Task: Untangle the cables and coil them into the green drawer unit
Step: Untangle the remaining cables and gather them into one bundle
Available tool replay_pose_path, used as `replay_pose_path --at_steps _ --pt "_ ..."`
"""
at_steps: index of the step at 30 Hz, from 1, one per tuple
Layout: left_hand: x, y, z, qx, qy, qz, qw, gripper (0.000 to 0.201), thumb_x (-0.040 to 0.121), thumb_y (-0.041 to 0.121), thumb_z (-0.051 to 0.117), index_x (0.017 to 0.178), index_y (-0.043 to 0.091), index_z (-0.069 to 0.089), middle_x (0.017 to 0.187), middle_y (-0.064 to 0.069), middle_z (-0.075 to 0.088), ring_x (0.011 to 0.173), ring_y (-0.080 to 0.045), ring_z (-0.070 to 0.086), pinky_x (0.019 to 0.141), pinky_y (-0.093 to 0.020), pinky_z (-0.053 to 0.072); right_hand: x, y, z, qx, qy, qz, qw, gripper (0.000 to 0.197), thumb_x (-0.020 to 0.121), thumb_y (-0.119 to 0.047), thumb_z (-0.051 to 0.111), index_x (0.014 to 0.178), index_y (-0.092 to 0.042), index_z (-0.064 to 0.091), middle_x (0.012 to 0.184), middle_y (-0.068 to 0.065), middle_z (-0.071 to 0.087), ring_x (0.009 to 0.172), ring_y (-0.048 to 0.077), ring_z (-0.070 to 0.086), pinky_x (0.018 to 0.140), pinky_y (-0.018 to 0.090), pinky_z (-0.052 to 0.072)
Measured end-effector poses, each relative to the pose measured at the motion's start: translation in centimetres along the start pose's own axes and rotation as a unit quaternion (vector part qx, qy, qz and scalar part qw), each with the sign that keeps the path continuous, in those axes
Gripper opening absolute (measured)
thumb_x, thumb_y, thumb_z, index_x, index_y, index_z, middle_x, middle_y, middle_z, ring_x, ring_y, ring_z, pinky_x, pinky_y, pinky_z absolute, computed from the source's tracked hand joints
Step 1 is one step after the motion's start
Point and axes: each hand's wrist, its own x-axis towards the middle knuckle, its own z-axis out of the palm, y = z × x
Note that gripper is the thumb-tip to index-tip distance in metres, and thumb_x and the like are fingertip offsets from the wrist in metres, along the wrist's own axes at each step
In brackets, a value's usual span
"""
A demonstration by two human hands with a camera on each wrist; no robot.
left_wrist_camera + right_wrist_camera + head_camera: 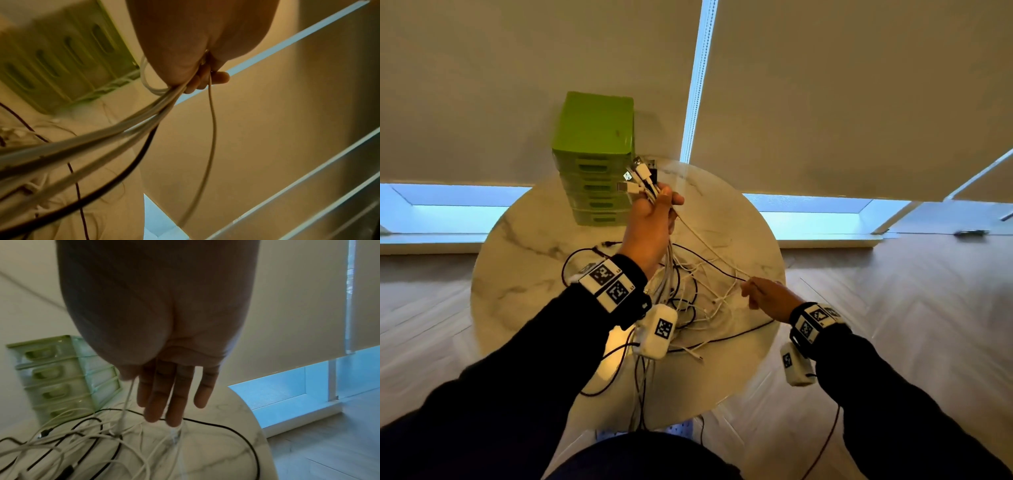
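The green drawer unit (595, 137) stands at the far edge of a round marble table (524, 267), all its drawers closed. My left hand (659, 205) is raised in front of it and grips a bundle of white and black cable ends (642, 178) whose plugs fan out above the fist. The strands (123, 129) hang down to a tangle of cables (688, 301) on the table. Lower on the right, my right hand (751, 287) hovers over the tangle (92, 443). Its fingers (174, 394) are nearly straight and its thumb side pinches a taut white cable (127, 395).
The drawer unit (61, 378) backs onto pale roller blinds (859, 102) with bright window strips below. A black cable (236, 431) loops toward the table's right rim (259, 426), close under my right hand. Wooden floor (928, 308) surrounds the table.
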Motion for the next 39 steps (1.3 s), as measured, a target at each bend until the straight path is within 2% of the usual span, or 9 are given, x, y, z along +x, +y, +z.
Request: replay_pose_path --at_steps 3,6,12,16,23,27,29,33,39 --pt "-1.2 -1.1 3.6 0.020 -0.070 -0.006 0.997 0.013 0.108 0.018 0.042 0.098 0.020 0.049 0.083 0.006 0.064 0.054 -0.005 0.038 0.052 -0.021 0.033 -2.0 1.5 -0.7 -0.019 0.061 0.007 0.998 0.020 0.102 -0.023 0.053 0.119 -0.016 0.060 0.104 0.002 0.062 0.092 0.019 0.060 0.078 0.023 0.041" --pt "-3.0 -2.4 7.4 0.053 -0.138 -0.011 0.989 0.014 0.108 0.019 0.042 0.098 0.021 0.050 0.087 0.002 0.059 0.054 -0.004 0.039 0.053 -0.020 0.035 -4.6 0.8 -1.6 0.060 0.166 -0.030 0.984 0.058 0.088 -0.008 0.067 0.140 -0.019 0.045 0.133 0.003 0.042 0.108 0.018 0.053 0.078 0.011 0.038" --pt "-6.0 -4.3 13.9 0.086 -0.242 -0.041 0.966 0.014 0.108 0.023 0.042 0.098 0.021 0.051 0.070 0.002 0.044 0.054 -0.006 0.038 0.055 -0.023 0.034 -9.9 -1.9 -3.5 0.116 0.256 -0.092 0.955 0.064 0.088 -0.017 0.074 0.139 -0.020 0.037 0.140 0.000 0.033 0.116 0.009 0.045 0.093 0.006 0.040" --pt "-7.3 -5.4 16.8 0.125 -0.295 -0.056 0.946 0.027 0.107 0.032 0.044 0.127 0.015 0.050 0.081 0.000 0.050 0.070 -0.011 0.049 0.068 -0.029 0.045 -12.7 -1.6 -4.6 0.109 0.237 -0.037 0.965 0.006 0.106 -0.032 0.044 0.110 -0.028 0.047 0.090 -0.006 0.063 0.073 -0.002 0.060 0.066 0.010 0.045" --pt "-7.1 -8.0 18.3 0.130 -0.303 -0.115 0.937 0.027 0.110 0.031 0.035 0.094 0.015 0.051 0.066 0.004 0.034 0.048 -0.005 0.030 0.049 -0.024 0.026 -16.9 3.6 -5.1 0.047 0.347 0.067 0.934 0.029 0.108 -0.032 0.037 0.094 -0.013 0.054 0.074 -0.010 0.057 0.067 0.004 0.056 0.066 0.022 0.042" --pt "-7.0 -8.4 18.2 0.064 -0.314 -0.169 0.932 0.029 0.110 0.027 0.036 0.090 0.014 0.052 0.073 0.001 0.037 0.051 -0.005 0.030 0.050 -0.022 0.024 -17.5 10.7 -2.6 -0.011 0.177 0.288 0.941 0.021 0.105 -0.030 0.036 0.113 -0.020 0.053 0.114 0.011 0.067 0.103 0.033 0.063 0.094 0.047 0.047" --pt "-7.1 -8.3 18.1 0.033 -0.334 -0.192 0.922 0.029 0.110 0.026 0.036 0.090 0.013 0.053 0.074 0.002 0.041 0.052 -0.005 0.032 0.050 -0.020 0.027 -17.5 11.8 -0.7 0.029 0.047 0.357 0.932 0.040 0.103 -0.030 0.038 0.142 -0.023 0.038 0.147 0.016 0.049 0.130 0.035 0.049 0.112 0.050 0.035" --pt "-7.6 -8.5 18.0 -0.004 -0.364 -0.225 0.904 0.028 0.110 0.025 0.036 0.090 0.013 0.052 0.073 0.004 0.046 0.052 -0.006 0.036 0.052 -0.020 0.031 -15.3 8.3 1.2 0.052 0.059 0.209 0.975 0.071 0.098 -0.027 0.050 0.159 -0.033 0.013 0.168 -0.001 0.008 0.154 0.020 0.010 0.123 0.048 0.013" --pt "-6.2 -8.1 17.3 -0.022 -0.362 -0.246 0.899 0.029 0.110 0.027 0.038 0.091 0.013 0.055 0.072 0.002 0.051 0.062 -0.012 0.051 0.061 -0.026 0.042 -13.0 4.0 0.0 0.232 0.095 0.043 0.967 0.031 0.095 -0.023 0.063 0.125 -0.027 0.056 0.123 -0.006 0.064 0.113 0.007 0.059 0.100 0.035 0.049"
